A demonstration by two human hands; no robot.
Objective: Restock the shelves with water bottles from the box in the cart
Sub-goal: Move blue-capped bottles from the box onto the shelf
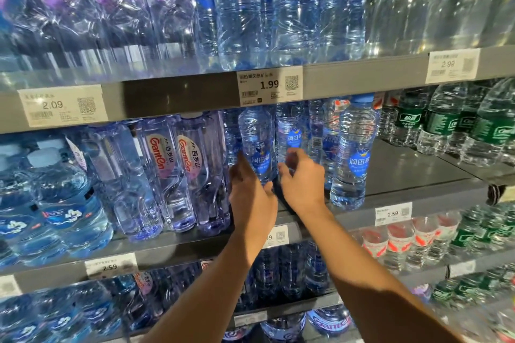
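Now, step in hand: you are seating two blue-label bottles on the middle shelf (418, 175).
Left hand (250, 189): your fingers curl round the left bottle (256, 142) low on its body, thumb on the near side; it stands upright, close beside the Ganten bottles (189, 170).
Right hand (302, 178): it wraps the second bottle (289, 131), just right of the first; how tight that hold is I cannot tell, as the hand hides the contact.
Neighbour: one more blue-label bottle (354, 153) stands alone near the shelf edge, with bare shelf to its right.
Doing it well: push both bottles straight back, bases flat, labels facing you, before you let go.
Watch: the lone bottle sits close to your right wrist; a sideways nudge could tip it.
Next, likely: fill the bare space rightwards.
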